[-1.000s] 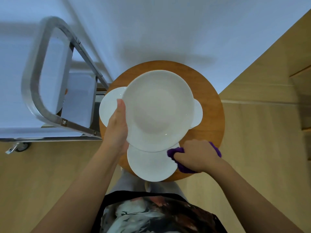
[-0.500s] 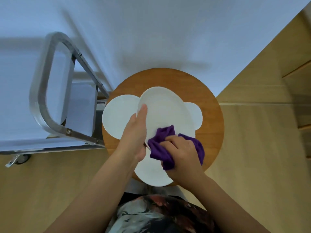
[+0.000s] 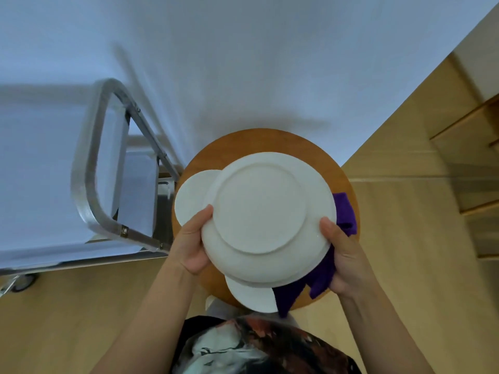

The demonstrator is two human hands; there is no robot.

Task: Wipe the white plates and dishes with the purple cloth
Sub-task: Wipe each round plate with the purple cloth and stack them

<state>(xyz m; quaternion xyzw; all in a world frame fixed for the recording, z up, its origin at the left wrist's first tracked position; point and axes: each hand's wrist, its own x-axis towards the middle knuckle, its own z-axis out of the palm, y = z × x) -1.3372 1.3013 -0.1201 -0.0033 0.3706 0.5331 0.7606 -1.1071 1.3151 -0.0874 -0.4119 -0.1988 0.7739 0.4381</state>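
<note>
Biggest worry here is the plate slipping — it's flipped bottom-up and held in the air by its rim only, and if either grip loosens it drops straight onto the two smaller dishes lying under the hands on the round wooden stool. One small dish peeks out just past the left hand, the other sits between the wrists, close to the body, so a drop would likely chip something. The right side looks like the weaker grip to me, since that hand is juggling two things at once. The left hand is curled about halfway, thumb on the upturned underside near the rim, fingers tucked under where I can't see them. The right hand does the same on the opposite edge, thumb on top, and it also has the purple cloth bunched in its palm — part of the cloth hangs down below the plate, and another bit shows beyond the thumb, possibly resting on the stool, hard to say from this angle. If the cloth slides between fingers and rim, that's where the grip could go.
</note>
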